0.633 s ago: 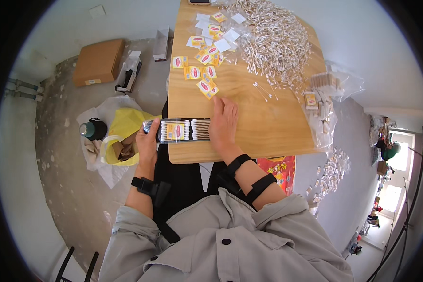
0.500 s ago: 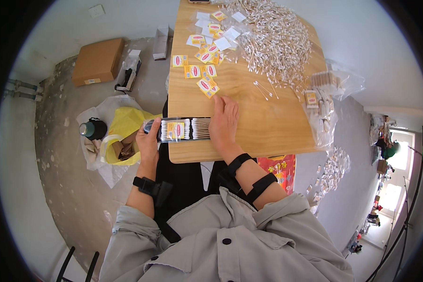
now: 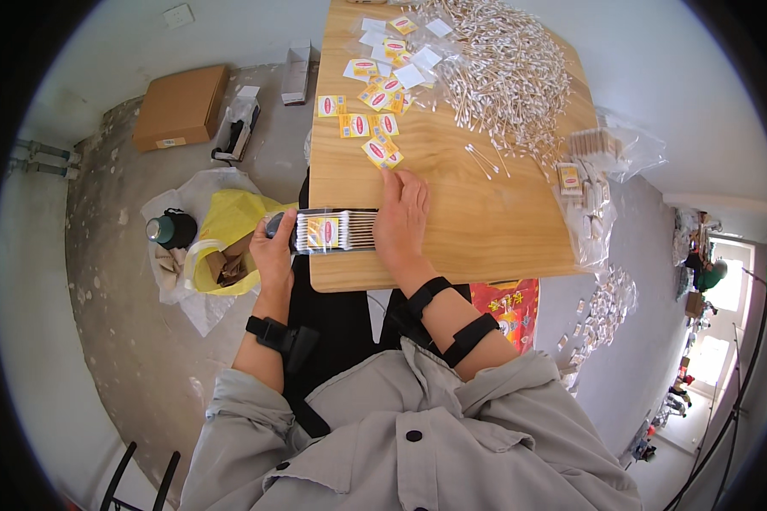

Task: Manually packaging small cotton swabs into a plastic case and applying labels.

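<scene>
A bundle of cotton swabs (image 3: pixel 360 230) lies lengthwise in a shallow black tray (image 3: pixel 343 249) near the lower left corner of the surface (image 3: pixel 494 234), the tray's left end jutting past the left edge. Clear film covers its left part, and under it a yellow-and-white label (image 3: pixel 322 232) with a red oval sits over the white tips. The left hand (image 3: pixel 273 249), just outside the left edge, pinches that end, thumb on top. The right hand (image 3: pixel 403 220) rests above the lower edge, fingers together and slightly bent, its side against the stick ends; whether it grips anything I cannot tell. From there a broad stretch of wood grain gives room toward the right edge, with a few loose swabs (image 3: pixel 486 160) on its far side. Ahead, along the left edge, lie matching yellow cards (image 3: pixel 354 126) with red ovals; a large swab heap (image 3: pixel 511 77) fills the upper right. A clear bag (image 3: pixel 595 217) of packed swabs hangs over the right edge, and a red bag (image 3: pixel 503 307) printed in yellow shows below the lower edge. In the earlier frames a dark gap split the swabs in the tray; now it has closed, and the sticks meet the labelled part.
</scene>
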A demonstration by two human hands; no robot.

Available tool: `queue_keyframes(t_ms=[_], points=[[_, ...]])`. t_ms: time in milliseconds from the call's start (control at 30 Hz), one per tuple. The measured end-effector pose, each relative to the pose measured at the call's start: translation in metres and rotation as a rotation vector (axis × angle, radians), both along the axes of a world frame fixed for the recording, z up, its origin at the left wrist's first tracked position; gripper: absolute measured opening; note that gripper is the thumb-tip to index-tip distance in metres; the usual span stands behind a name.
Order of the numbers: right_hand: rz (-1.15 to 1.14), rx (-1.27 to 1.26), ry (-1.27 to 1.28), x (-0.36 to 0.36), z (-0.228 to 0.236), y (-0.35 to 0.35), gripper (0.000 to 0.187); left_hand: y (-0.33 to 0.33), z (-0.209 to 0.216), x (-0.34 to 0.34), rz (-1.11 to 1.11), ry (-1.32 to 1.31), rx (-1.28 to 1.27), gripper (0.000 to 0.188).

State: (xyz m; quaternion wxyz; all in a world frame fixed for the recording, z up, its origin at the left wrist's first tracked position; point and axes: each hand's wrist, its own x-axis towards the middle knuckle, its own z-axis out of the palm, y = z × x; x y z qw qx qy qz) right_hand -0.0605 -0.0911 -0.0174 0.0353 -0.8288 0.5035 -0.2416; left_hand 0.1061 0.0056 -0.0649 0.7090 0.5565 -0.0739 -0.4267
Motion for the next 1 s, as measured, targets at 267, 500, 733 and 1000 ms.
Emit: queue_keyframes(t_ms=[267, 500, 733, 1000], points=[[-0.006, 0.014, -0.009, 0.012, 0.000, 0.006, 0.038, 0.000, 0.005, -0.002, 0.024, -0.012, -0.014, 0.016], [0.007, 0.031, -0.036, 0.021, 0.001, 0.008, 0.040, -0.002, 0.018, -0.006, 0.074, -0.100, 0.000, 0.018], [0.023, 0.034, -0.035, 0.028, 0.002, 0.009, 0.041, -0.005, 0.027, -0.009, 0.104, -0.262, 0.068, 0.019], [-0.053, 0.250, -0.304, 0.032, -0.001, 0.016, 0.044, -0.001, 0.023, -0.008, 0.084, -0.308, 0.116, 0.019]])
